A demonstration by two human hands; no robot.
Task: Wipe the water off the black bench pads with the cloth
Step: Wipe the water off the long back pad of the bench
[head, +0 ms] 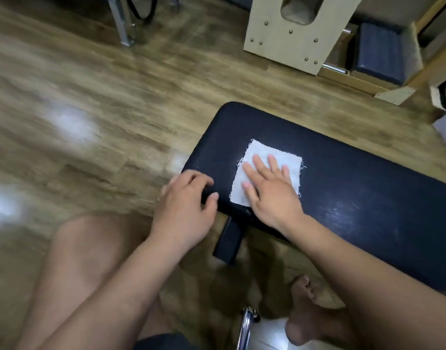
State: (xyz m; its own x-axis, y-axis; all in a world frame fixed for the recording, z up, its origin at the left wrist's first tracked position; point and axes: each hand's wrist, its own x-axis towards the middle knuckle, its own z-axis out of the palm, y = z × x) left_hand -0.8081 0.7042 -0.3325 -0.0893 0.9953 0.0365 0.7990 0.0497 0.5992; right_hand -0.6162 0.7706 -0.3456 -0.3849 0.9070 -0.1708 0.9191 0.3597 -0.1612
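A black padded bench pad (pixel 355 188) runs from the centre to the right edge. A white frayed cloth (pixel 265 154) lies flat on its near-left part. My right hand (pixel 270 190) presses flat on the cloth, fingers spread and pointing away from me. My left hand (pixel 186 200) curls over the pad's left front corner, fingers bent around the edge. Faint streaks show on the pad to the right of my right wrist.
Wooden floor surrounds the bench. A pale wooden box frame (pixel 295 31) and a second dark pad (pixel 378 51) stand at the back right. The bench's black leg (pixel 228 239) is below the pad. My knee (pixel 90 251) and bare foot (pixel 307 314) are near.
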